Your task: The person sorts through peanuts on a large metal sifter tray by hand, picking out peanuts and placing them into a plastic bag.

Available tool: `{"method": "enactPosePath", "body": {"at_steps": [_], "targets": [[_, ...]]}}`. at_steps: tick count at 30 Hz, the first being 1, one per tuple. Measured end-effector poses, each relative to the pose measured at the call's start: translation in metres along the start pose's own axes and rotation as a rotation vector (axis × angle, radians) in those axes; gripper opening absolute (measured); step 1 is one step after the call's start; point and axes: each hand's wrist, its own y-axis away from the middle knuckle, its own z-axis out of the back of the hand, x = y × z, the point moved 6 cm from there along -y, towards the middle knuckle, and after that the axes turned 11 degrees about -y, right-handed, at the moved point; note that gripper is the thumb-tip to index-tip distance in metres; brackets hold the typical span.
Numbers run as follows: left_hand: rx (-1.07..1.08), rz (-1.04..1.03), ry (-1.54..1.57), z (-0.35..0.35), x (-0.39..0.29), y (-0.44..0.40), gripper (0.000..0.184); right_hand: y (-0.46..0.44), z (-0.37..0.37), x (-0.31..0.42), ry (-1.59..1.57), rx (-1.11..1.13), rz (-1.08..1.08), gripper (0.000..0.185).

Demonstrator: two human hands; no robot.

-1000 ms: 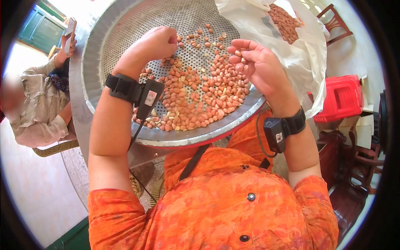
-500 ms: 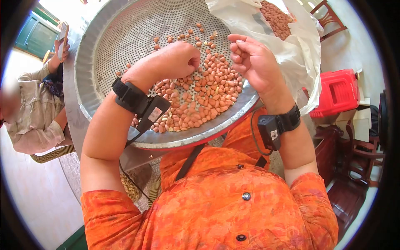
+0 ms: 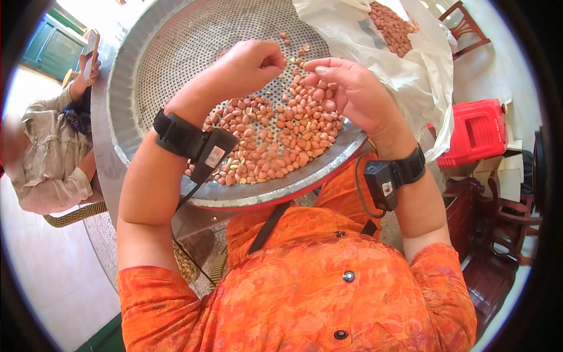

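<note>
Loose shelled peanuts [image 3: 264, 155] with reddish skins lie heaped in the near part of a large round metal tray [image 3: 176, 53] with a perforated bottom. My left hand [image 3: 249, 67] is above the tray, its fingers closed in a pinch near the middle; what is between the fingertips is hidden. To its right, over the peanuts near the rim, my right hand [image 3: 358, 97] is palm up with curled fingers, and a few peanuts appear to rest in it. A few scattered peanuts [image 3: 285, 39] lie beyond the hands.
A whitish plastic bag [image 3: 410, 82] holding more peanuts [image 3: 390, 29] overlaps the tray's right side. At right are a red plastic case [image 3: 475, 132] and dark wooden chairs [image 3: 492, 281]. On the left another person [image 3: 56, 158] holds a phone [image 3: 90, 53].
My left hand has moved up and slightly right, away from the heap. My right hand has shifted a little left and down, bringing the hands closer together.
</note>
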Motion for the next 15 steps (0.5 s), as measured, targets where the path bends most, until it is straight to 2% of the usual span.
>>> {"method": "enactPosePath", "body": {"at_steps": [4, 6, 15], "targets": [[0.044, 0.009, 0.139, -0.007, -0.015, 0.0, 0.008, 0.002, -0.011, -0.004, 0.151, 0.086, -0.05, 0.023], [0.088, 0.103, 0.328, -0.012, -0.019, 0.001, 0.006, 0.001, -0.011, -0.005, 0.14, 0.098, -0.033, 0.023], [0.049, 0.099, 0.449, -0.015, -0.023, 0.001, 0.005, 0.0, -0.009, 0.0, 0.29, 0.039, 0.113, 0.017]]}}
